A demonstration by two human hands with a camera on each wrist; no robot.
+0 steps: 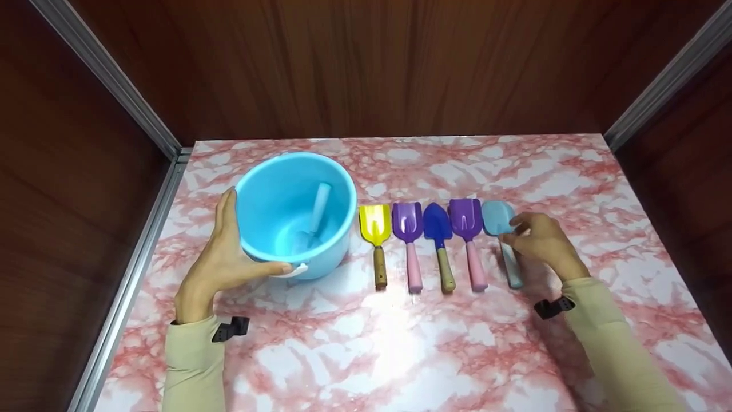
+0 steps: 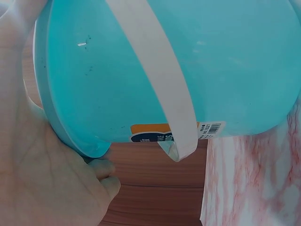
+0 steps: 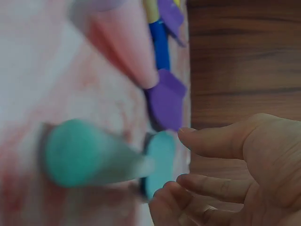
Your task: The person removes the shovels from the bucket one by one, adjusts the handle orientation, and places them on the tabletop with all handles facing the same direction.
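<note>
My left hand [image 1: 220,257] grips the light blue bucket [image 1: 337,252] at its rim, thumb along the near edge by the white handle [image 1: 294,271] and fingers at the left side. Inside the bucket leans a pale blue toy shovel [image 1: 320,207], handle up. In the left wrist view, the bucket's wall [image 2: 103,80] fills most of the picture, with fingers [image 2: 107,175] at its rim. My right hand [image 1: 543,240] hovers over a light blue shovel [image 1: 510,266] lying flat. In the right wrist view, thumb and fingers stand apart close to that shovel's blade [image 3: 162,155].
Left of the light blue shovel lie a purple shovel [image 1: 466,220], a dark blue trowel [image 1: 437,220], another purple shovel [image 1: 407,222] and a yellow shovel [image 1: 376,222], in a row. They lie on a red-and-white marbled table [image 1: 354,332]. Brown wood panels [image 1: 389,74] surround it.
</note>
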